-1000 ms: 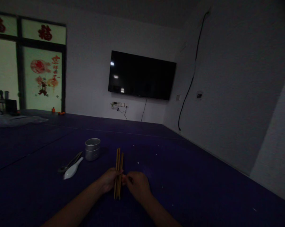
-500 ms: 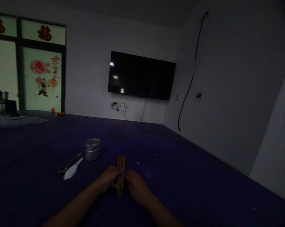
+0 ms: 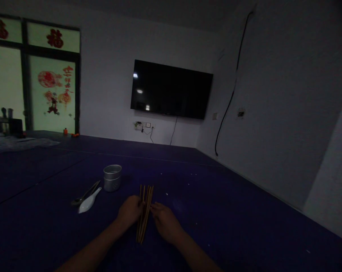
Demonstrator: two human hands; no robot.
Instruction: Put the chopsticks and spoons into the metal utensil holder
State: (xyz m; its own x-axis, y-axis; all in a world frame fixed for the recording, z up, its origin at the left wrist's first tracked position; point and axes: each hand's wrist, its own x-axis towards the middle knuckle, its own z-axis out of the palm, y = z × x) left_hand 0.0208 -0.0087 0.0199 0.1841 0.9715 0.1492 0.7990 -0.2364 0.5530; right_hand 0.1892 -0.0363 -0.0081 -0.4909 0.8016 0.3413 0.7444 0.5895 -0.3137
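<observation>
Several thin wooden chopsticks point(image 3: 147, 213) are in front of me, their far ends fanned slightly apart. On their left side, my left hand point(image 3: 131, 210) has its fingers closed around some of them. My right hand point(image 3: 165, 221) is at the right side of the bundle, thumb and fingertips pinching the outer sticks. To the left of the hands stands a silver metal cup point(image 3: 112, 179), upright. Beside the cup lie a white soup spoon point(image 3: 88, 202) and a dark metal utensil point(image 3: 84, 195), whose exact kind is hard to make out in the dim light.
A dark blue tabletop point(image 3: 230, 211) carries small white specks. Clear plastic sheeting point(image 3: 26, 143) and a dark box point(image 3: 9, 125) lie at the far left, near small orange items point(image 3: 65, 131). A television point(image 3: 171, 88) hangs on the wall behind.
The chopsticks have spread from a tight bundle into a loose fan, their near ends shifting left and toward me. The left hand has turned over them; the right has barely moved.
</observation>
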